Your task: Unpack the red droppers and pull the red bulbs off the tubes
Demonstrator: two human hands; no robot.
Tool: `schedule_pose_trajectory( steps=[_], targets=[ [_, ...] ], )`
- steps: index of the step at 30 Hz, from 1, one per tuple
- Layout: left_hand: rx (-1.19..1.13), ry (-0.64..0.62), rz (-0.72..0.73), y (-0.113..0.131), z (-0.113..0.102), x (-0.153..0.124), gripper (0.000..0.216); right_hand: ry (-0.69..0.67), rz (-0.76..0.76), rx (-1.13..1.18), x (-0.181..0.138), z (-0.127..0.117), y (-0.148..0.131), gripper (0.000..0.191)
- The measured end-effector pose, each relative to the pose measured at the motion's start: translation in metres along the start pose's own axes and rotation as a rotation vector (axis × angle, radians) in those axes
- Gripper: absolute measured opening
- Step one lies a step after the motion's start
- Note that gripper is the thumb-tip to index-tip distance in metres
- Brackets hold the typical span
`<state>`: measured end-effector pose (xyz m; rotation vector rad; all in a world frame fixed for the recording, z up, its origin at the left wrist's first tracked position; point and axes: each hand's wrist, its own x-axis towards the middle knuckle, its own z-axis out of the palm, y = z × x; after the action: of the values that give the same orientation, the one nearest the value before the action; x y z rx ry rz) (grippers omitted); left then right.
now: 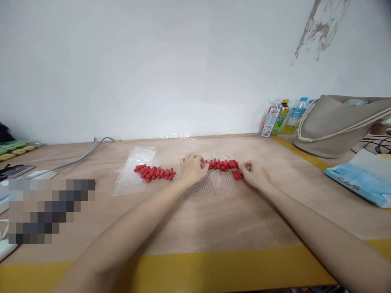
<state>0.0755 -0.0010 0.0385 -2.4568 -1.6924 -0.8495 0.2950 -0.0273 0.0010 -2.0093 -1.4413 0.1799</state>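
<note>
A row of small red bulb-shaped pieces [222, 165] lies across many thin clear tubes [220, 183] in the middle of the table. At the row's left end, my left hand [193, 167] has its fingers curled, with a red bulb showing between thumb and fingers. My right hand [255, 173] is at the right end, fingertips drawn together against the outermost pieces; what they pinch is hidden. Just below those fingertips sit a few separate red bulbs [236, 174]. Left of my left hand, a pile of red bulbs [155, 173] lies partly on a clear plastic bag [132, 179].
Drink bottles [295, 116] and a grey bag [332, 126] stand at the back right, with a blue tissue pack [357, 179] nearer. A grey cable [82, 156] runs along the left. Yellow tape [195, 268] marks the table's front edge.
</note>
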Motion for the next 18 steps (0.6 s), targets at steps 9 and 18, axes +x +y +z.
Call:
schedule_pose_trajectory(
  steps=[9, 18],
  targets=[
    [0.041, -0.228, -0.282, 0.003, 0.031, 0.048, 0.043, 0.026, 0.014, 0.038, -0.001, -0.002, -0.002, 0.034],
    [-0.014, -0.124, -0.211, -0.009, 0.004, 0.028, 0.024, 0.227, -0.233, 0.169, -0.009, 0.001, -0.007, 0.029]
  ],
)
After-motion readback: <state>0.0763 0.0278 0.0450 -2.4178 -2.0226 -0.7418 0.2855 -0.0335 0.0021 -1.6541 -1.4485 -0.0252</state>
